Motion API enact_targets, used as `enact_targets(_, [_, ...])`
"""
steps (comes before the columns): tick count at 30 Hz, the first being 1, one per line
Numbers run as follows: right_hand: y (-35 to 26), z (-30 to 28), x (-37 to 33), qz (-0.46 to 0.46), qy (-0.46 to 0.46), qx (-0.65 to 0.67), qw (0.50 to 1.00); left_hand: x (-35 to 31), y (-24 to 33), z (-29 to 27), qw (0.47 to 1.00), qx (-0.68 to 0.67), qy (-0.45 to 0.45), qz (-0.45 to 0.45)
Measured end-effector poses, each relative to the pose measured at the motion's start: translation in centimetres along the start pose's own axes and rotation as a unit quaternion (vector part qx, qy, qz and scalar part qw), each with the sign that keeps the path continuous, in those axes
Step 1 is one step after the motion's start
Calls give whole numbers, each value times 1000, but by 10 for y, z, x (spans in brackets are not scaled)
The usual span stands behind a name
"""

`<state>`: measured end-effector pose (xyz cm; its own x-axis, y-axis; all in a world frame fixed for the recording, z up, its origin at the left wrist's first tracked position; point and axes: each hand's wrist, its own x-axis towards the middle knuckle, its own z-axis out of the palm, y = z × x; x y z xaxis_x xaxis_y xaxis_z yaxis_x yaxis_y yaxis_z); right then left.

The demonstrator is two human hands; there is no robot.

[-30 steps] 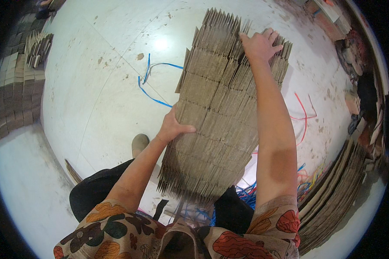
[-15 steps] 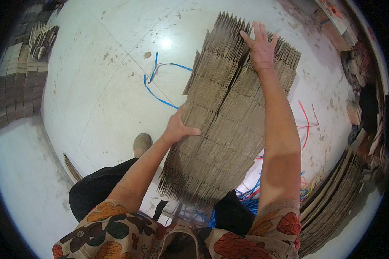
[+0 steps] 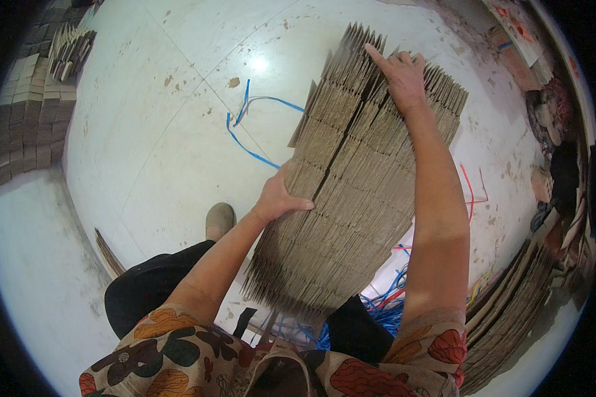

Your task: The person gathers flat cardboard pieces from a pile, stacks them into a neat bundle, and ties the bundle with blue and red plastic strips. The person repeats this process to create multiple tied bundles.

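Observation:
A big bundle of folded brown cardboard sheets (image 3: 351,192) stands in front of me, its many edges packed upright. A dark gap runs lengthwise through its far half. My left hand (image 3: 281,198) grips the bundle's left side, thumb laid over the top edges, the other fingers hidden behind the side. Toward the far end, my right hand (image 3: 404,79) rests on top of the cardboard. Its index finger stretches across the gap onto the left part, while the other fingers are bent and apart over the right part.
A blue strap (image 3: 251,155) lies on the pale floor left of the bundle. Tangled blue straps (image 3: 384,314) and a red strap (image 3: 469,192) lie on its right. Stacked cardboard (image 3: 26,119) stands far left, with more sheets (image 3: 510,317) at the right. My shoe (image 3: 220,217) is beside the bundle.
My right hand's spread fingers have bent, leaving the index stretched out. The gap in the cardboard now looks wider near the middle. My left hand keeps its grip.

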<state>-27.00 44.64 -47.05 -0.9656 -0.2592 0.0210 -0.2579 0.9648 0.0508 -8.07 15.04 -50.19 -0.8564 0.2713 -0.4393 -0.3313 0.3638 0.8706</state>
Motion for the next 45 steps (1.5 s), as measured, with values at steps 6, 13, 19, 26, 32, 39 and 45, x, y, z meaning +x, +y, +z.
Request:
enact_targets(6, [12, 29, 3, -32, 81, 26, 996, 1, 2, 0, 1000, 19, -2, -8])
enact_targets(13, [16, 44, 9, -52, 143, 26, 988, 2, -1, 2, 1000, -17, -5, 12])
enact_targets(19, [16, 26, 21, -54, 22, 31, 998, 2, -3, 0, 1000, 15, -5, -7])
enact_targets(26, [1, 8, 28, -53, -10, -25, 998, 1, -3, 0, 1000, 13, -3, 6])
enact_targets(32, [6, 21, 27, -62, 64, -31, 996, 3, -3, -1, 999, 33, -2, 20])
enact_targets(39, [13, 36, 27, -66, 137, 81, 985, 4, -23, -35, 994, -43, 96, 6])
enact_targets(45, [8, 26, 18, -41, 103, 47, 993, 3, 9, -29, 961, 189, 196, 42])
